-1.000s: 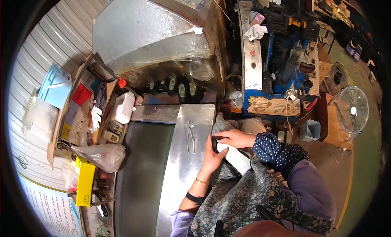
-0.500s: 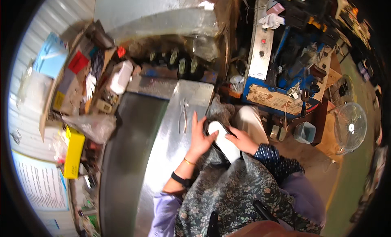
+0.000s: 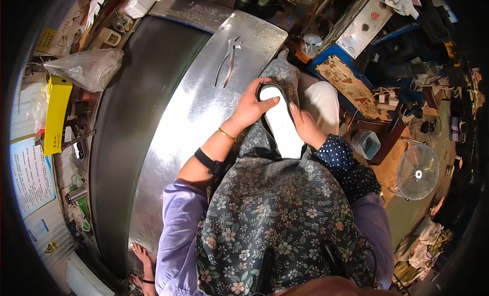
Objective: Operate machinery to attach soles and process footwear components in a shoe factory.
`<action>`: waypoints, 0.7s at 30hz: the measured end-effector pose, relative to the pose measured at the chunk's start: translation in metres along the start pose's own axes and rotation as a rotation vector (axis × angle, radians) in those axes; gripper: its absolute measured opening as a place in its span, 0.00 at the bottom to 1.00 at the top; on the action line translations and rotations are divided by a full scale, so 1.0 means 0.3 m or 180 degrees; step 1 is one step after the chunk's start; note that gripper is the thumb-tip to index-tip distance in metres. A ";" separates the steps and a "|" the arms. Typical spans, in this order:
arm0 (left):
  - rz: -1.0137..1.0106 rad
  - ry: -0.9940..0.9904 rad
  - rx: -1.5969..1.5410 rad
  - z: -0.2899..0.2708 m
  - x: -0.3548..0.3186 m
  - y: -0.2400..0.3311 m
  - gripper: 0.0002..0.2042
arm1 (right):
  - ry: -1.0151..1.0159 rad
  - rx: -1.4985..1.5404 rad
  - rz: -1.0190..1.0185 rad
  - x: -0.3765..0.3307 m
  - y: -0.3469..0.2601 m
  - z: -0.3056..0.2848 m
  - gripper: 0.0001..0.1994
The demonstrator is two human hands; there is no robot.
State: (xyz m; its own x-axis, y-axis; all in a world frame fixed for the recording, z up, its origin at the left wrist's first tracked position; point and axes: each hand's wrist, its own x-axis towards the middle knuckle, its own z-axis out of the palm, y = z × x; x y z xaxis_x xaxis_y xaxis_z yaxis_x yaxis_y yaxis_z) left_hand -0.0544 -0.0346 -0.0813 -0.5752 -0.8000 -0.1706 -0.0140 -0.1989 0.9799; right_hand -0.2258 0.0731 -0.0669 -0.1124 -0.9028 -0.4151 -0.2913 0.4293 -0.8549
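Note:
A dark shoe point(image 3: 281, 122) with a white, sole-shaped underside facing up rests on my lap over a floral apron point(image 3: 275, 204). My left hand point(image 3: 253, 106) wraps its far end, with the thumb lying on the white surface. On the other edge my right hand point(image 3: 307, 127) grips the side, fingers mostly hidden beneath. A pair of metal pincers point(image 3: 227, 64) lies on the shiny metal tabletop point(image 3: 168, 128) to the left of the shoe.
Beyond the tabletop runs a dark conveyor belt point(image 3: 135, 92). Another person's hand point(image 3: 141, 254) rests on the tabletop edge at lower left. A yellow box point(image 3: 57, 115) and plastic bag point(image 3: 89, 69) are at left. A fan point(image 3: 417, 172) and plastic tub point(image 3: 368, 143) stand at right.
The view has tilted and shifted, so the tabletop and pincers sit higher in it. My left fingers, stretched out before, now curl round the shoe's end. Another person's hand has appeared at lower left.

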 end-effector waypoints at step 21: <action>0.0024 -0.0538 0.0091 -0.040 0.061 0.055 0.28 | -0.0249 0.0302 -0.0283 -0.057 0.073 -0.053 0.33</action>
State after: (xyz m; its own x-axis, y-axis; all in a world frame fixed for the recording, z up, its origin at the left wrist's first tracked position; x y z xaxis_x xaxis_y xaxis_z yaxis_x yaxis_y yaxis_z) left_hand -0.0553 -0.0594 -0.0695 -0.7048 -0.6942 -0.1459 -0.0310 -0.1753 0.9840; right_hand -0.2452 0.0976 -0.0736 -0.0148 -0.9343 -0.3562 -0.2053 0.3515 -0.9134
